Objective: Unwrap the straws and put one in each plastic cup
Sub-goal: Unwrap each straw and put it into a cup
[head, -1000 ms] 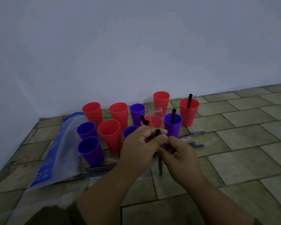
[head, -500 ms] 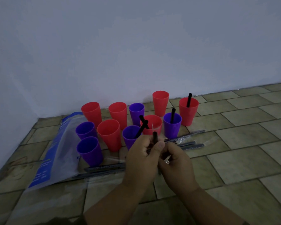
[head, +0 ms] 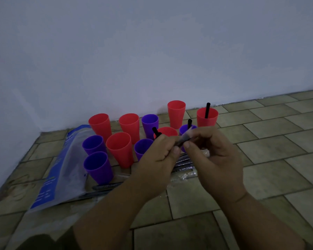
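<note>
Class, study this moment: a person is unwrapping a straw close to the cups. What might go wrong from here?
1. The left hand and right hand pinch the part-wrapped straw right in front of the crowded cups; a sudden slip might topple the middle red cup.
2. More wrapped straws lie on the floor beneath the hands; they could get scattered.

The left hand (head: 157, 159) and right hand (head: 219, 159) are bare, and the forearms (head: 116, 213) are uncovered well back from the fingers (head: 202, 134). The thumbnails (head: 187, 144) are short and plain. Far behind the left fingers there is dark olive cloth (head: 42, 240); sleeve or trouser, I can't tell.
</note>
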